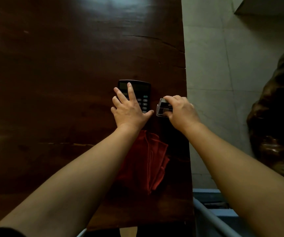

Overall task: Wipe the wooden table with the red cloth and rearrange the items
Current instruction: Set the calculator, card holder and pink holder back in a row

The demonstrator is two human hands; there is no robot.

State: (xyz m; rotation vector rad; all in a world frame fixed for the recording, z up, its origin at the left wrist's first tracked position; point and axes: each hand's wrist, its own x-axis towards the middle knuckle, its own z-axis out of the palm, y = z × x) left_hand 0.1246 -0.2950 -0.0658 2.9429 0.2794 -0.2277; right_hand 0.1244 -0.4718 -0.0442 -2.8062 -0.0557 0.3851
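A dark wooden table [52, 82] fills the left and middle of the view. A black calculator [142, 93] lies flat near its right edge, and my left hand [129, 108] rests on it with fingers spread. Just right of it, my right hand [180, 112] grips a small clear plastic box [163, 108] with dark contents, close to the table's right edge. The red cloth [148, 159] lies crumpled on the table nearer to me, partly hidden under my left forearm.
The table's right edge [187, 117] drops to a grey tiled floor [223, 65]. A dark glossy carved wooden piece [278, 117] stands at the far right. A blue frame with metal bars [211, 207] sits at the bottom right.
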